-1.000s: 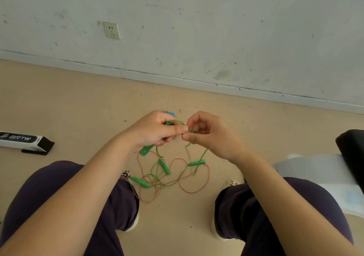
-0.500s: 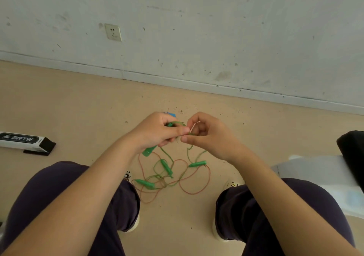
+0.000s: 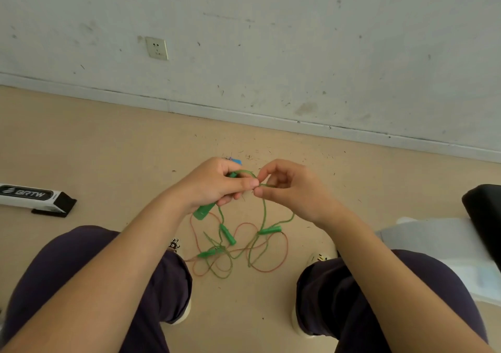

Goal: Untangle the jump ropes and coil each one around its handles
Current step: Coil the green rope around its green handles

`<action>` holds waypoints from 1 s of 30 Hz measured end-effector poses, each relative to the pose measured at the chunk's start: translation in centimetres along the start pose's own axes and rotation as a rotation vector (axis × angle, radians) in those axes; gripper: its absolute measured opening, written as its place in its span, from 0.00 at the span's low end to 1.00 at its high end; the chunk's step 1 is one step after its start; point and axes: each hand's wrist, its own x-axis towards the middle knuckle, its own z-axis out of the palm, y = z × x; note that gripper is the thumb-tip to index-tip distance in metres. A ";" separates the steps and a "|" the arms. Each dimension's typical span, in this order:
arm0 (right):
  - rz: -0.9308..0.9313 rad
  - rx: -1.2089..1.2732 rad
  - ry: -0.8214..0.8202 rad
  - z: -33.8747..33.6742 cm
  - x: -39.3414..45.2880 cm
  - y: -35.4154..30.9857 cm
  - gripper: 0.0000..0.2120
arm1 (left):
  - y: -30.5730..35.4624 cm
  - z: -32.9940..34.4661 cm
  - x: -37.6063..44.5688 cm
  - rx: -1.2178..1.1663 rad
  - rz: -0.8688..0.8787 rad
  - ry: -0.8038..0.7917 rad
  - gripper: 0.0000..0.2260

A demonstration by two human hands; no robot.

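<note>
Thin green and orange jump ropes lie tangled on the floor between my knees; the orange rope [image 3: 282, 260] loops around the green one [image 3: 263, 217]. My left hand [image 3: 214, 184] grips a green handle [image 3: 204, 211] and pinches the green cord. My right hand [image 3: 292, 187] pinches the same cord, fingertip to fingertip with the left. A small loop of cord arches between the hands. Three more green handles hang or lie below: one in the middle [image 3: 227, 234], one to the right [image 3: 269, 229], one lower left [image 3: 210, 252].
A black-and-white box marked BRTW [image 3: 35, 198] lies on the floor at left. A black object [image 3: 485, 217] and white sheet [image 3: 439, 241] sit at right. The wall with a socket [image 3: 156, 48] stands ahead. My knees [image 3: 89, 260] flank the ropes.
Both hands have lifted slightly, drawing the green cord up. The hanging handles and loops rose and shifted a little. The fingertips stay pinched together.
</note>
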 end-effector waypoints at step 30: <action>0.006 0.066 -0.033 0.1 0.1 0.4 0.09 | -0.1 -0.2 0.0 -0.031 -0.003 -0.004 0.07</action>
